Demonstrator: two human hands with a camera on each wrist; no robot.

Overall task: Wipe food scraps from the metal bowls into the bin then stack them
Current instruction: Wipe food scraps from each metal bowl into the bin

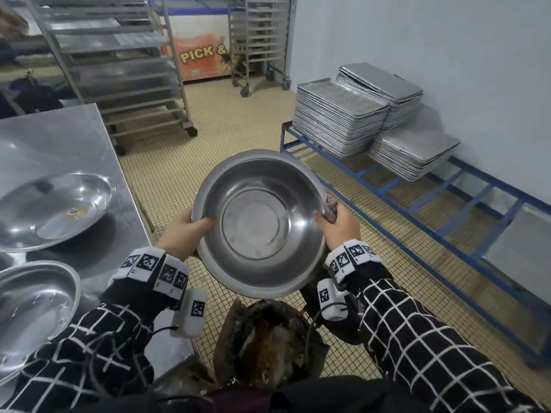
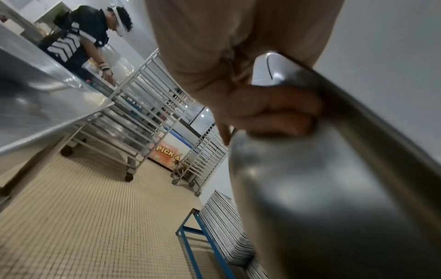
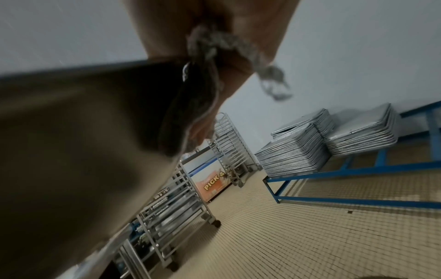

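I hold a round metal bowl (image 1: pixel 259 222) in the air with both hands, its inside facing me and looking clean. My left hand (image 1: pixel 186 234) grips the left rim, thumb inside and fingers (image 2: pixel 274 111) curled under the bowl (image 2: pixel 334 198). My right hand (image 1: pixel 337 225) grips the right rim together with a grey cloth (image 1: pixel 330 207), which shows bunched in the palm in the right wrist view as the cloth (image 3: pixel 226 47). Below the bowl stands the bin (image 1: pixel 268 344), full of brown scraps. Two more metal bowls, one (image 1: pixel 53 210) and another (image 1: pixel 29 311), lie on the steel table (image 1: pixel 74 138) at my left.
Stacks of baking trays (image 1: pixel 340 126) rest on a low blue frame (image 1: pixel 417 204) along the right wall. Wheeled tray racks (image 1: pixel 119 64) and an orange freezer (image 1: pixel 199 58) stand at the back. Another person (image 2: pixel 81 37) works at the far end of the table. Tiled floor lies between.
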